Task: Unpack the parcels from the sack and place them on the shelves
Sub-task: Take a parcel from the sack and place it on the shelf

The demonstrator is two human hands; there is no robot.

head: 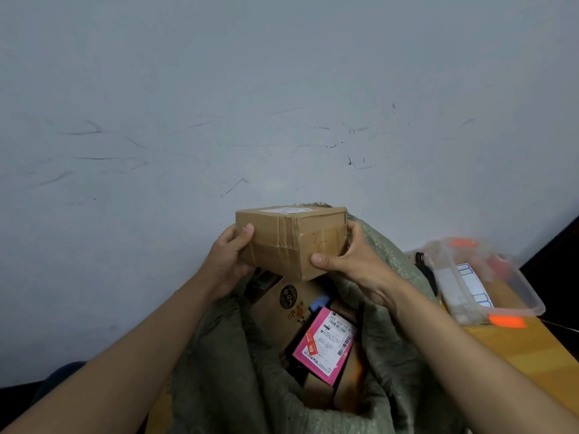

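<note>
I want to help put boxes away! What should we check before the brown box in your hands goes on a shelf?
1. Both hands hold the brown box: ok, left hand and right hand grip opposite sides.
2. Box lifted clear of the sack: ok, it is above the opening.
3. Box taped shut: ok on the sides that show.
4. Label on top readable: cannot tell, too blurred.
5. Shelf free and in reach: cannot tell, no shelf in view.
6. More parcels left: yes, a pink parcel and other boxes sit in the sack.
</note>
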